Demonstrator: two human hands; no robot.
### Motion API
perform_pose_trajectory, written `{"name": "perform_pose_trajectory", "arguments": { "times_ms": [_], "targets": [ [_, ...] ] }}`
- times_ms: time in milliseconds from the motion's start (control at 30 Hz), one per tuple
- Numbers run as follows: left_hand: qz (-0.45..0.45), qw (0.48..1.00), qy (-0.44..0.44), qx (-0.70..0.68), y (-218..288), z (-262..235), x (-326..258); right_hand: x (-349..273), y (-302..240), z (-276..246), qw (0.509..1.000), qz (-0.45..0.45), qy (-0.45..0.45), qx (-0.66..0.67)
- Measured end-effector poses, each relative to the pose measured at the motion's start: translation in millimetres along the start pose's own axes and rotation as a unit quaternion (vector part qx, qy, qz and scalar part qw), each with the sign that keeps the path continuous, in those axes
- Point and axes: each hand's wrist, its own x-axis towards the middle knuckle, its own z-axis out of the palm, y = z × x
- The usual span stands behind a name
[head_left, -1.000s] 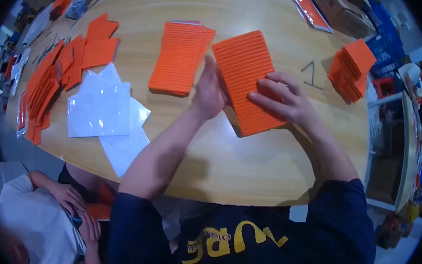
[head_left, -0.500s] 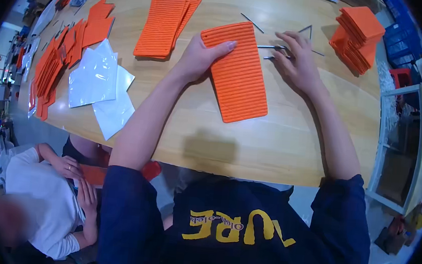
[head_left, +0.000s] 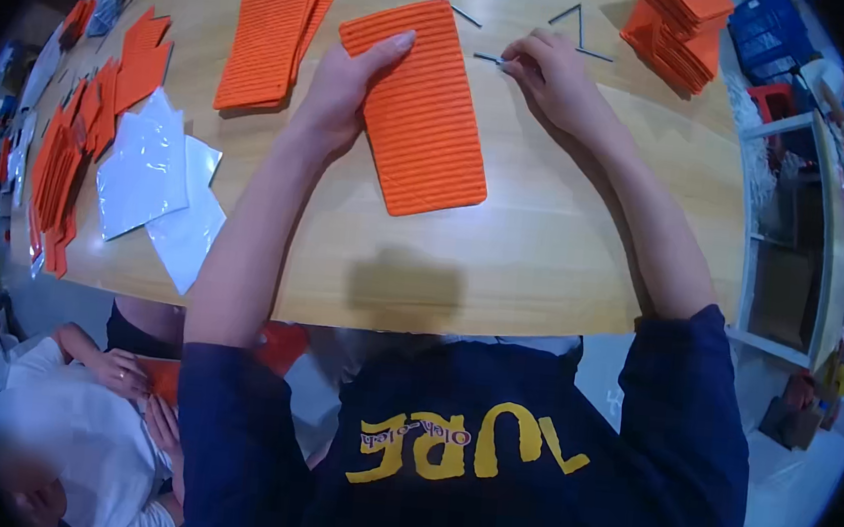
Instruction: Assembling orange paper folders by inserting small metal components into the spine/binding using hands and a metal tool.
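My left hand [head_left: 339,94] grips an orange ribbed rectangular panel [head_left: 432,124] by its upper left side, thumb on top and the other fingers hidden beneath. The panel is tilted slightly, its lower end toward me, above the wooden table [head_left: 552,265]. To its right, my right hand [head_left: 563,83] pinches the end of a thin dark rod [head_left: 484,58] between thumb and fingertips. Beyond the panel's top edge lies another thin rod [head_left: 456,12]. Farther back, past the right hand, a few similar rods [head_left: 580,31] lie at angles to each other.
Stacked orange ribbed panels [head_left: 261,44] lie left of my hand, and folded orange pieces [head_left: 678,35] are piled at the far right. Shiny white sheets [head_left: 149,174] and more orange pieces [head_left: 61,167] lie leftward. A co-worker in a white shirt [head_left: 102,426] sits at lower left.
The view has shifted, so the tabletop things appear farther left and higher. My right hand's fingers, spread over the rods before, have closed in a pinch on one. My left hand keeps the panel.
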Motion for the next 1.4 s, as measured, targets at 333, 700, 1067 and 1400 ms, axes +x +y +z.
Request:
{"name": "perform_pose_trajectory", "arguments": {
  "times_ms": [333,700,1067,1400],
  "targets": [
    [-0.02,0.999,0.02,0.025,-6.5,6.9,-15.0,-18.4,6.6,-28.5,0.986,0.064,0.124,0.091],
    [-0.07,0.997,0.024,0.032,-8.4,37.9,-36.0,-42.2,-21.1,-63.7,0.9,0.173,0.066,0.396],
    [0.027,0.955,-0.182,0.234,-9.5,36.5,-52.1,-38.6,-65.3,-63.2,0.885,0.046,0.063,0.458],
    [0.071,0.952,-0.182,0.237,-10.7,35.7,-50.4,-35.2,-74.5,-59.7,0.915,0.0,0.128,0.383]
  ]
}}
